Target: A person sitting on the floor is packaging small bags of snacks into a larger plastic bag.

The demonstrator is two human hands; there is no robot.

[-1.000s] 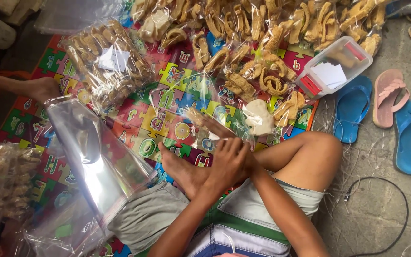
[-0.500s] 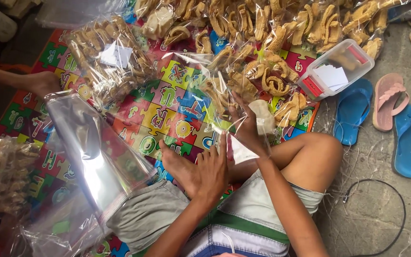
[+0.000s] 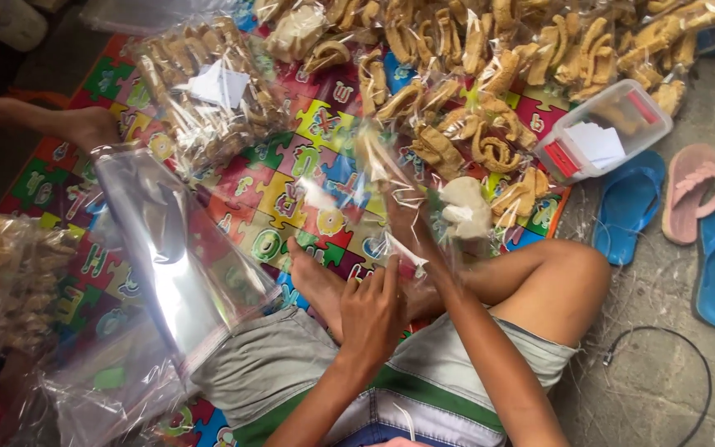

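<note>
The carrying surface is a foam puzzle mat (image 3: 291,186) of coloured letter tiles, laid on a bare concrete floor (image 3: 664,364). On the mat lie many clear bags of fried snacks (image 3: 490,50) along the far edge, one large filled bag (image 3: 200,91) at the far left, and a stack of empty clear bags (image 3: 171,248) near the left. A clear plastic box (image 3: 602,128) with paper slips sits at the mat's right edge. On the floor just beside it lie two blue sandals (image 3: 626,203), one pink sandal (image 3: 693,190) and a black cable (image 3: 688,348).
</note>
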